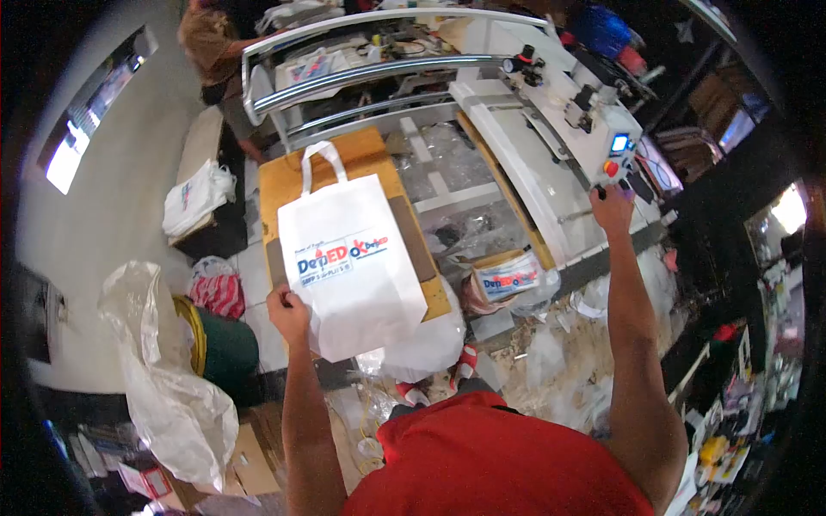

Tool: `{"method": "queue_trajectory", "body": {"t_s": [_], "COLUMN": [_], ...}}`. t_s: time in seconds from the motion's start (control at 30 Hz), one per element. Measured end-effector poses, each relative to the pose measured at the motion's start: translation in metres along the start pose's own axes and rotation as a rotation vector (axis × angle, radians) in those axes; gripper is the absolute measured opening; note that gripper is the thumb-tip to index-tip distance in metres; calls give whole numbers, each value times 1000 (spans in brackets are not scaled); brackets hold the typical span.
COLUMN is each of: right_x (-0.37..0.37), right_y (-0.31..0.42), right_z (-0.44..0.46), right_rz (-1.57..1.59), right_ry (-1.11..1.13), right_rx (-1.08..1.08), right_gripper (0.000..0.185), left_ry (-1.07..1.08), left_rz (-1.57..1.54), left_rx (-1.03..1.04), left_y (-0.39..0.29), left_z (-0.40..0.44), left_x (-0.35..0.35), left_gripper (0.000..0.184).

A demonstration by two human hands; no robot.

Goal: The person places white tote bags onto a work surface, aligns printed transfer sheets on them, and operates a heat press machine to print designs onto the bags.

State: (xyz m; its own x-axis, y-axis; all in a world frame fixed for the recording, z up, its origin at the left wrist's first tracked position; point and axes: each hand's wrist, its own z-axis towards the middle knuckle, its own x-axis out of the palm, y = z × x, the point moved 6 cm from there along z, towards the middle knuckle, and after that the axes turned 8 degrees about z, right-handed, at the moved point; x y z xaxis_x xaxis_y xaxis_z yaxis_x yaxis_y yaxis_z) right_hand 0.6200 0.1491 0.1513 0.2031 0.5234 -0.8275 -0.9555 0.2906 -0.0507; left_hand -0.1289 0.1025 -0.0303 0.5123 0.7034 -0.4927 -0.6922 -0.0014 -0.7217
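One pile of white bags (198, 202) sits off at the far left; rightward of it comes the left hand (290, 316), right at the near left side of the white tote bag (370, 310). That hand is easily the nearer one: from its curled fingers the bag spreads to the right and away, though I can't tell whether they pinch the cloth or only rest at its edge. The bag lies on the orange-brown surface (280, 185), its long axis running away from the person and leaning slightly left, handles (336, 163) at the far end. Further right, a printed bundle (508, 279) lies near that surface. Last comes the right hand (613, 209), well apart from the bag, at the machine (589, 142) just below a red button (612, 168); its fingers look bent, but I can't make out any grip.
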Motion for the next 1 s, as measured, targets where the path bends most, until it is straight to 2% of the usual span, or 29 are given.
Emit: {"method": "queue_trajectory", "body": {"t_s": [0.03, 0.1, 0.17, 0.3, 0.37, 0.43, 0.47, 0.53, 0.67, 0.77, 0.8, 0.83, 0.9, 0.97, 1.0], "right_x": [1, -15, -36, -57, -59, -45, -59, -70, -97, -108, -111, -114, -117, -116, -117], "right_y": [4, 35, 70, 133, 161, 187, 206, 238, 302, 343, 352, 363, 382, 391, 400], "right_z": [-5, -18, -33, -50, -57, -66, -73, -86, -105, -124, -128, -130, -140, -141, -147], "right_rz": [-4, 54, 112, 131, 518, 580, 679, 705, 767, 840, 859, 889, 967, 965, 993], "right_ry": [88, 43, -1, -38, -109, 194, 59, 14, 113, 104, 121, 121, 177, 205, 244], "right_rx": [39, -7, -39, -165, -422, -364, -438, -497, -579, -641, -661, -684, -734, -769, -787], "right_gripper": [42, 41, 39, 32, 29, 28, 31, 33, 30, 26, 26, 24, 23, 21, 21], "left_ry": [-30, -11, -18, -3, 1, -9, -1, 31, 65, 107, 202, 249, 258, 56, -22], "left_rz": [38, 110, 10, 14, 3, 79, 49, 24, 71, 29, -53, 5, -216, -524, -501], "left_rx": [72, 116, 46, 28, 38, 70, 27, -52, -48, -80, -230, -170, -265, -325, -413], "left_y": [-8, -7, -2, 4, 1, 7, 9, 10, 7, 11, 16, 35, 58, 73, 94], "left_z": [-1, 0, 1, 1, 2, -1, -2, -2, 0, 5, 5, 15, 20, 12, -2], "left_x": [-4, -4, -2, -3, -1, 3, 6, 6, 4, 3, 2, 3, -10, -38, -60], "left_gripper": [17, 16, 16, 17, 17, 17, 17, 17, 16, 21, 23, 22, 18, 13, 13]}}
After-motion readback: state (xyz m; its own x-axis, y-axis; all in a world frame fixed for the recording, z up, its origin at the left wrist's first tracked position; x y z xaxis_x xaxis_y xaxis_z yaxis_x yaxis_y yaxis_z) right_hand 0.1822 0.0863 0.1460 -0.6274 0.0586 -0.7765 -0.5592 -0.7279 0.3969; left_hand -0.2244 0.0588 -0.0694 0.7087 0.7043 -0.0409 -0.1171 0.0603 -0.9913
